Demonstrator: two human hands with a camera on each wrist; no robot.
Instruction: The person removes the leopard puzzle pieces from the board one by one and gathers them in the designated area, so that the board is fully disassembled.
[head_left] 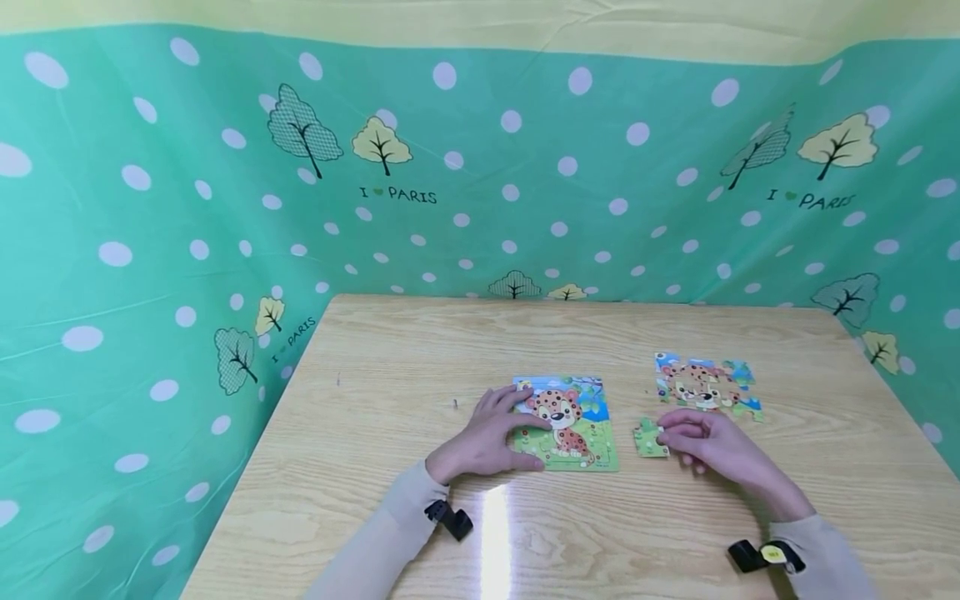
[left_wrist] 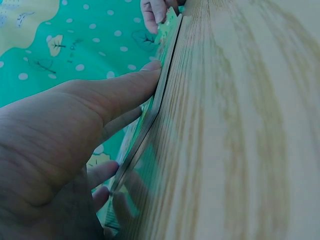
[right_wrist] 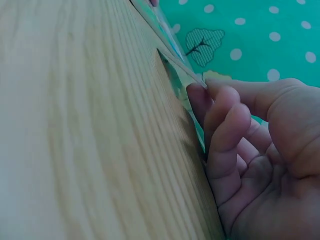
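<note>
And here at the table [head_left: 390,358], the left hand [head_left: 491,437] is resting on the picture board [head_left: 581,433], coming in from its nine o'clock side! The fingers are spreading wide, the longer ones lying toward ten o'clock and the thumb pressing near the edge at seven. On the board, a spotted cub is sitting on green grass under a blue sky.

Over at three o'clock from the board, the right hand [head_left: 712,446] is pinching a green puzzle piece [head_left: 649,440]! Thumb and forefinger are closing narrowly on its three o'clock edge, the other fingers curling in beneath. The piece is sitting just beside the board, with a strip of bare wood showing between them, and the right wrist view is showing its pinched edge tilting up.

Between one and two o'clock from that piece, a joined cluster [head_left: 701,385] is lying flat, showing a cub's face and a ragged outline. Up at twelve o'clock, behind it all, a dotted green cloth [head_left: 517,154] is hanging, trees and lettering dotting its folds.
</note>
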